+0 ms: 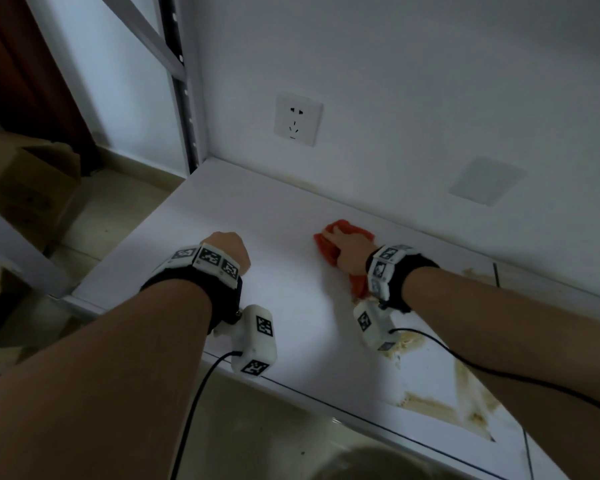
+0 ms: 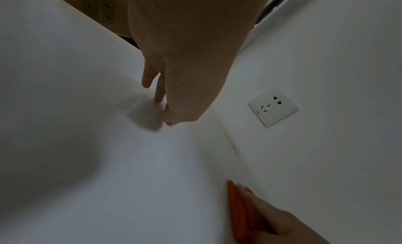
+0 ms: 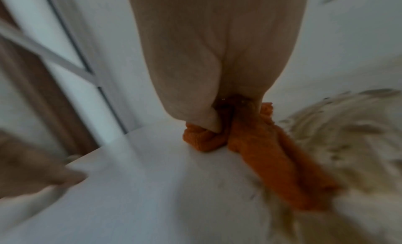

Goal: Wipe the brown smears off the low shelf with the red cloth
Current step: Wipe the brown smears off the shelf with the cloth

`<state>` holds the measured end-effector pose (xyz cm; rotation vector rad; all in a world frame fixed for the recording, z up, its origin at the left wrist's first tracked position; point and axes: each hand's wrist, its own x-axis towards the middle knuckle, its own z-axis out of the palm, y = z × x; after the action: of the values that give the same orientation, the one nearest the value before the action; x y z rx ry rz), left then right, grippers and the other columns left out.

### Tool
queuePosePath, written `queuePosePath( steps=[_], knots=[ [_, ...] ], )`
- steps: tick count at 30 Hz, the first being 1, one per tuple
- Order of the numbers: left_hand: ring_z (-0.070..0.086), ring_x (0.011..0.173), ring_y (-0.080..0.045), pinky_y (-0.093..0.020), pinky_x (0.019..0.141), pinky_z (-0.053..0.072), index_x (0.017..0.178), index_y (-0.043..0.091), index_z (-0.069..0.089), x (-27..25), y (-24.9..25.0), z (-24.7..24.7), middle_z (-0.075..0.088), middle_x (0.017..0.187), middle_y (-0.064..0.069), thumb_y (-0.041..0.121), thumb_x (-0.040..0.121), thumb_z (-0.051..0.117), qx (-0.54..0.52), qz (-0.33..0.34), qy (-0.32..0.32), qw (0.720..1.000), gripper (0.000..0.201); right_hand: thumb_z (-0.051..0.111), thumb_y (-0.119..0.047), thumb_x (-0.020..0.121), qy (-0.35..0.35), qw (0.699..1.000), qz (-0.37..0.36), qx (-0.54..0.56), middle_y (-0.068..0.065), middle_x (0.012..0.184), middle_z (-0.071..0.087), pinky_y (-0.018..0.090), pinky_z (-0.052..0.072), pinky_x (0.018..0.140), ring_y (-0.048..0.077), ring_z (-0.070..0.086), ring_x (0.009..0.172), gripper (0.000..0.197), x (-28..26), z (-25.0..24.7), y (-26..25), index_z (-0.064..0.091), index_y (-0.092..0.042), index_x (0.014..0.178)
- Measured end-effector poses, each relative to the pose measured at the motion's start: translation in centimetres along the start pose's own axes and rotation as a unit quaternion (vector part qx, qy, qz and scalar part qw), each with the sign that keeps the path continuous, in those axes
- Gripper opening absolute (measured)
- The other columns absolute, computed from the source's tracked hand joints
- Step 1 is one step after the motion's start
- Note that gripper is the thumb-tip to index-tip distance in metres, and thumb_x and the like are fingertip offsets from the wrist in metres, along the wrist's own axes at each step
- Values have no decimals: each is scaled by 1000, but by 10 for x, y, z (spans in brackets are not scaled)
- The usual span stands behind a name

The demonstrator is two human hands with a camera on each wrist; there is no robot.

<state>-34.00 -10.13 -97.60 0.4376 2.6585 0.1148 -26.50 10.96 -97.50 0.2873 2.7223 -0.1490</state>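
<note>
The low white shelf [image 1: 257,209] runs along the wall. My right hand [image 1: 349,252] presses the red cloth [image 1: 349,228] onto the shelf near the back wall, with thumb and fingers bunching the cloth [image 3: 272,161] between them; part of it trails back under the wrist. Brown smears [image 1: 426,401] streak the shelf to the right and front of that hand, blurred in the right wrist view [image 3: 348,135]. My left hand [image 1: 227,249] is on bare shelf to the left, its straight fingertips [image 2: 159,98] touching the surface and holding nothing.
A wall socket [image 1: 297,119] sits above the shelf, with a blank cover plate [image 1: 485,180] to its right. A metal rack upright [image 1: 184,98] stands at the shelf's left end, and a cardboard box [image 1: 32,188] lies on the floor beyond. Cables hang from both wrists.
</note>
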Motion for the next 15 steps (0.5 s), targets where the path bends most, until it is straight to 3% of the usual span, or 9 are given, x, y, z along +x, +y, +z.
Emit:
queuePosePath(
  steps=[2,4,6,7,8,10,15],
  knots=[
    [51,89,-21,-26,75,38,61,17,46,-2,-2,1,58,91,-7,11,92,44,8,11,-18,1000,31,25,-35,94,9,999,-54,-7,13,146,35,38,21,114,29,33,136,56,-12,6,-27,39,-9,142],
    [57,105,-23,-27,80,42,93,13,67,-7,-3,0,62,121,-10,11,92,44,24,25,-21,999,23,24,-33,88,-23,992,-118,22,10,136,47,37,25,108,26,41,128,57,-18,15,-54,51,-11,133],
    [55,119,-25,-29,95,45,118,10,64,-14,-1,-2,58,131,-8,12,93,43,35,30,-9,999,33,35,-12,96,-105,973,-168,119,8,119,61,41,30,100,22,53,113,37,-16,24,-64,66,-11,118],
    [54,121,-25,-30,100,44,122,10,63,-16,-1,-2,57,132,-8,12,93,44,33,33,-2,999,35,36,-4,98,-124,963,-187,149,8,117,63,42,30,99,20,54,112,37,-16,24,-62,68,-10,115],
    [53,123,-24,-30,103,43,123,10,62,-18,0,-2,56,133,-7,12,93,44,28,34,0,999,35,37,-2,98,-126,965,-179,146,9,129,58,39,27,105,21,50,121,36,-17,18,-57,64,-7,122],
    [52,124,-24,-30,105,42,124,9,61,-19,1,-2,56,134,-7,11,93,46,11,38,-3,999,35,39,0,98,-73,976,-155,134,12,147,40,24,17,112,24,36,137,40,-18,12,-40,46,-2,137],
    [52,124,-25,-32,107,41,123,6,62,-17,-3,3,57,132,-8,10,93,47,-12,42,-11,999,34,46,-8,98,74,985,-84,132,17,142,44,24,19,112,31,40,134,38,-7,10,10,49,-4,135]
  ],
)
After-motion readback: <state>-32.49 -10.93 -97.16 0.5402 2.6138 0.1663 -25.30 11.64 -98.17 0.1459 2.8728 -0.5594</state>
